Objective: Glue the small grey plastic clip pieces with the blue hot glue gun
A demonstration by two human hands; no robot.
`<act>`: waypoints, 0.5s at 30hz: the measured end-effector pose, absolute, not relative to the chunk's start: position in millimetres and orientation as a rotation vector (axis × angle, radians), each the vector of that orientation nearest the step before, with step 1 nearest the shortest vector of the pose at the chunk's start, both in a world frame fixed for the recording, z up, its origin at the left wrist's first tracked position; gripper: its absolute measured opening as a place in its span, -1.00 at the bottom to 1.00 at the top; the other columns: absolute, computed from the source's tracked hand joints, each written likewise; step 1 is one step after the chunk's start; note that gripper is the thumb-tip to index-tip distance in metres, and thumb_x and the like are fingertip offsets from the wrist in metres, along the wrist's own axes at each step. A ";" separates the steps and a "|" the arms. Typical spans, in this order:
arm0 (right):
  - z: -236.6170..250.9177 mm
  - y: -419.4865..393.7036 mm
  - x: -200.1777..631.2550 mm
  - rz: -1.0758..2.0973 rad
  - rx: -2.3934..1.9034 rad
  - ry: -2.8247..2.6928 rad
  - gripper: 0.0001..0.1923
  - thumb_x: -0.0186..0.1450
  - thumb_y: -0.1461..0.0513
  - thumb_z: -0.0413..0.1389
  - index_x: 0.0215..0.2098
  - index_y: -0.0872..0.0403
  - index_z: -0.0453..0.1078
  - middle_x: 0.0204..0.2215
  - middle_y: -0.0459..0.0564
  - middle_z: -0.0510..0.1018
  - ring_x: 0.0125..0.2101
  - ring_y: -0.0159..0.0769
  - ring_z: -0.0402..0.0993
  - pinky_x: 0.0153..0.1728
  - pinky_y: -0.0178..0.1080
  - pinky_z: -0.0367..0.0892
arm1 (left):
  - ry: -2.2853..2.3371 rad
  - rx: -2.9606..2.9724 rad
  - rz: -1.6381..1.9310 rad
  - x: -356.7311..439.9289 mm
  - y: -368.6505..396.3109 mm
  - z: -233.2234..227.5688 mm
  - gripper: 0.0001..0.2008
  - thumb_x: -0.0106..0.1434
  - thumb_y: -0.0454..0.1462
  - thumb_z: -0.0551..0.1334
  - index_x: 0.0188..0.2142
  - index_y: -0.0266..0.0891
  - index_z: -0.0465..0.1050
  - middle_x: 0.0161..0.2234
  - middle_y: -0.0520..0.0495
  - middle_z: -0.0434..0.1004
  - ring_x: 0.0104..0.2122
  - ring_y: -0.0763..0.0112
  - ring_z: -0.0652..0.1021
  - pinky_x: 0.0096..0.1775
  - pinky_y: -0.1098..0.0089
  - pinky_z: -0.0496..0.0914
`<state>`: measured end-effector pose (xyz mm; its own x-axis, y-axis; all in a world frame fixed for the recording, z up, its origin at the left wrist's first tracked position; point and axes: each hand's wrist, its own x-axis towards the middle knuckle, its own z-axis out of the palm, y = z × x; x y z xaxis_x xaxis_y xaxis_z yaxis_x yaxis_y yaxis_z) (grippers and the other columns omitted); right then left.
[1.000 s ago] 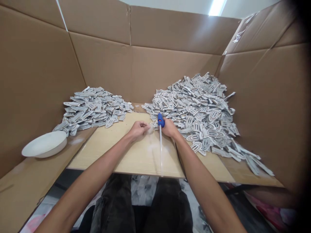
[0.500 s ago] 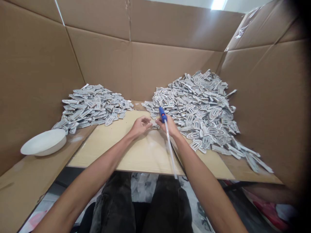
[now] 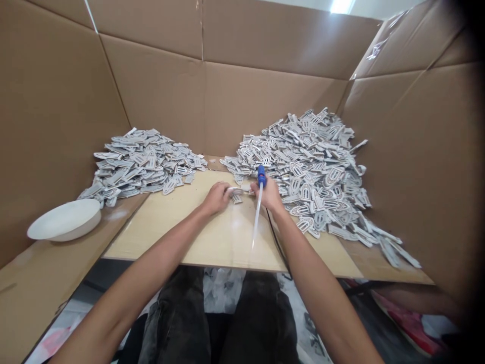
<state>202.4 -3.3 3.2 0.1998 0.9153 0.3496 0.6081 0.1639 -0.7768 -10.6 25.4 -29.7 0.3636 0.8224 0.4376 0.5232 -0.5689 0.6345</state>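
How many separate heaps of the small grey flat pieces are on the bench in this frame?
2. The smaller heap lies at back left, beyond the white bowl. The larger heap lies at back right, next to the right hand, spilling along the cardboard wall. Pieces underneath are hidden.

Brown cardboard walls [image 3: 242,101] enclose pale wooden board [image 3: 182,237] (creased, taped); ceiling light [image 3: 339,6] above.
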 end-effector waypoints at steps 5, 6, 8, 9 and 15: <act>12.4 -16.2 199.3 0.424 -1.384 -1.575 -0.77 0.21 0.09 0.19 -0.28 -0.03 0.24 -0.43 -0.09 0.55 -0.41 -0.21 0.58 -0.28 -0.23 0.41 | 1.177 1.788 1.213 -11.3 26.2 -25.2 -0.84 0.30 -0.23 0.37 -0.35 -0.31 0.57 -0.47 -0.04 0.49 -0.44 0.37 0.44 -0.35 0.39 0.27; 13.8 -19.0 198.0 0.434 -1.342 -1.596 -0.76 0.21 0.07 0.19 -0.29 -0.04 0.24 -0.44 -0.10 0.53 -0.41 -0.21 0.58 -0.30 -0.24 0.41 | 1.159 1.691 1.239 -11.3 25.9 -23.0 -0.82 0.28 -0.23 0.39 -0.38 -0.30 0.54 -0.48 -0.03 0.48 -0.45 0.39 0.44 -0.36 0.41 0.27; 16.3 -24.3 195.4 0.433 -1.272 -1.649 -0.74 0.22 0.05 0.20 -0.29 -0.04 0.24 -0.45 -0.11 0.51 -0.42 -0.21 0.57 -0.33 -0.25 0.39 | 1.112 1.488 1.271 -10.9 23.6 -16.8 -0.77 0.29 -0.23 0.41 -0.41 -0.28 0.46 -0.47 -0.02 0.50 -0.44 0.41 0.48 -0.36 0.43 0.32; 17.4 -26.6 194.4 0.417 -1.249 -1.683 -0.74 0.23 0.05 0.20 -0.28 -0.04 0.25 -0.45 -0.12 0.52 -0.43 -0.22 0.56 -0.34 -0.25 0.38 | 1.067 1.374 1.272 -10.4 21.4 -13.2 -0.76 0.33 -0.21 0.39 -0.39 -0.26 0.41 -0.44 -0.02 0.52 -0.44 0.40 0.52 -0.34 0.43 0.37; 19.7 -32.4 191.6 0.117 -1.197 -1.755 -0.78 0.30 0.06 0.17 -0.35 -0.02 0.27 -0.48 -0.14 0.47 -0.47 -0.30 0.31 -0.33 -0.24 0.27 | 0.827 0.997 1.166 -6.4 3.0 1.0 -0.82 0.54 -0.22 0.16 -0.22 -0.17 0.20 -0.34 -0.11 0.64 -0.37 0.27 0.67 -0.32 0.30 0.54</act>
